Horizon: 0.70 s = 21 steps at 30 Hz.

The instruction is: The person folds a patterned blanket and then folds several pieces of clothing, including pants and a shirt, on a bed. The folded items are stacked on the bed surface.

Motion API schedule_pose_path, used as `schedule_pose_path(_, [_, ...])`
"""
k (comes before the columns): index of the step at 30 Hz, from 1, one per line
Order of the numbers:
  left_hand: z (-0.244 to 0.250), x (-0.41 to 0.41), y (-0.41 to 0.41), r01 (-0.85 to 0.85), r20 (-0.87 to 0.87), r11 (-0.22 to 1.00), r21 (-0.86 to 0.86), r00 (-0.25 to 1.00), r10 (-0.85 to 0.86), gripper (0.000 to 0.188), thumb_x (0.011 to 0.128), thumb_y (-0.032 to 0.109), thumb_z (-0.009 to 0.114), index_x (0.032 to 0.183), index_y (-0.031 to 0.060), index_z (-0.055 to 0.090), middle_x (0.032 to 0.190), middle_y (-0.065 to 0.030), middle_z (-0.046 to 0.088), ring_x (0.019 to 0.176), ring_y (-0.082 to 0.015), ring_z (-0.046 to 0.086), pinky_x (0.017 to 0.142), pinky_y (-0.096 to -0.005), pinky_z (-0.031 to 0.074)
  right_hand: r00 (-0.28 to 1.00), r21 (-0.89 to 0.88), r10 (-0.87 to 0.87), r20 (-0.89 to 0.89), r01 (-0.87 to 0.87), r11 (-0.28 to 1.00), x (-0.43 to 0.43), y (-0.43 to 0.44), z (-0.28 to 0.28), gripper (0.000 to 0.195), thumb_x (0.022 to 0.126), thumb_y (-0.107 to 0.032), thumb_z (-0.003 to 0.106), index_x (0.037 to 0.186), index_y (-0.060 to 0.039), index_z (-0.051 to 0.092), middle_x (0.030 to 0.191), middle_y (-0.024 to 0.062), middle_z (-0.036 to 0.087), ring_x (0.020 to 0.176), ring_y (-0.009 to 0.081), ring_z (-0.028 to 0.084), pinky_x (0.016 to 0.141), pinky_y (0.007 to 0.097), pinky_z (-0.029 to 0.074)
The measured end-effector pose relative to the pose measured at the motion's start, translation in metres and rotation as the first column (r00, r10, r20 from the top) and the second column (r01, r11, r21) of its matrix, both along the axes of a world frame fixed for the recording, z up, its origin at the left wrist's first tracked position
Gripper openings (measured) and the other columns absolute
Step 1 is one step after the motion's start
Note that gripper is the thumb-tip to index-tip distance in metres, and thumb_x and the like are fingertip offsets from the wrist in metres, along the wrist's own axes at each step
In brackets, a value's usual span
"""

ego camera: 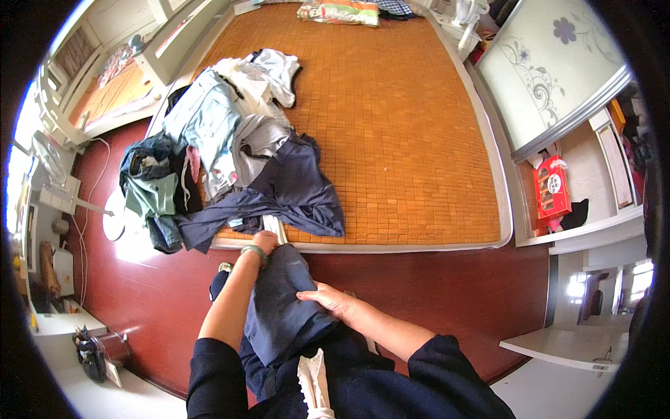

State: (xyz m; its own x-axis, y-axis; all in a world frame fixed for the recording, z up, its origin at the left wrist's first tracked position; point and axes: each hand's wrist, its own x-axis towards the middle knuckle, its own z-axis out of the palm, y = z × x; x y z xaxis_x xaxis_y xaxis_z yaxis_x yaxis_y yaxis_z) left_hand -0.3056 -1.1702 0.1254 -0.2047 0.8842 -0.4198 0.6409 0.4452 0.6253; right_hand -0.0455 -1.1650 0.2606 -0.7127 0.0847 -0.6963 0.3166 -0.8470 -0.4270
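A dark grey cloth garment point(285, 309) hangs in front of my body, at the near side of the bed. My left hand point(266, 242), with a green bangle at the wrist, grips its upper left end. A white strip of cloth point(276, 229) shows just past those fingers. My right hand point(328, 299) holds the garment's right side, thumb on top and fingers hidden beneath. Beyond my left hand, navy trousers point(293, 183) lie across a heap with a grey garment point(256, 144), a light blue garment point(207, 107) and white clothes point(277, 73).
The heap lies on a bed with a brown tile mat point(403, 131). Jeans and a green garment point(152, 194) sit at its left edge. A white fan point(112, 214) stands left on the red floor point(419, 283). At right, a cabinet holds a red box point(552, 188); a white panel point(565, 343) juts out.
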Motion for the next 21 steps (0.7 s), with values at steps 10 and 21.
schedule_pose_path(10, [0.057, -0.025, -0.029, -0.769, 0.634, 0.615, -0.171, 0.392, 0.666, 0.021, 0.083, 0.014, 0.054, 0.104, 0.012, 0.049, 0.086, -0.0054, 0.061, 0.074, -0.0161, 0.059, 0.061, -0.0283, 0.047, 0.845, 0.328, -0.477, -0.242, 0.533, 0.779, 0.086, 0.144, 0.157, 0.054, 0.08, -0.032, 0.062, 0.123, -0.0026, 0.047, 0.116, 0.0116, 0.056, 0.106, 0.0201, 0.054, 0.094, 0.0346, 0.042])
schedule_pose_path(21, [0.021, 0.048, -0.064, -0.706, 0.577, 0.676, 0.212, 0.648, 0.497, 0.008, 0.087, 0.001, 0.048, 0.093, 0.0017, 0.053, 0.081, -0.0041, 0.057, 0.072, -0.0112, 0.056, 0.066, -0.0232, 0.047, 0.264, 0.363, -0.963, 0.055, 0.893, 0.266, 0.248, 0.291, -0.085, 0.038, 0.085, -0.035, 0.058, 0.115, -0.013, 0.049, 0.111, 0.0003, 0.054, 0.097, 0.0163, 0.053, 0.083, 0.0324, 0.042])
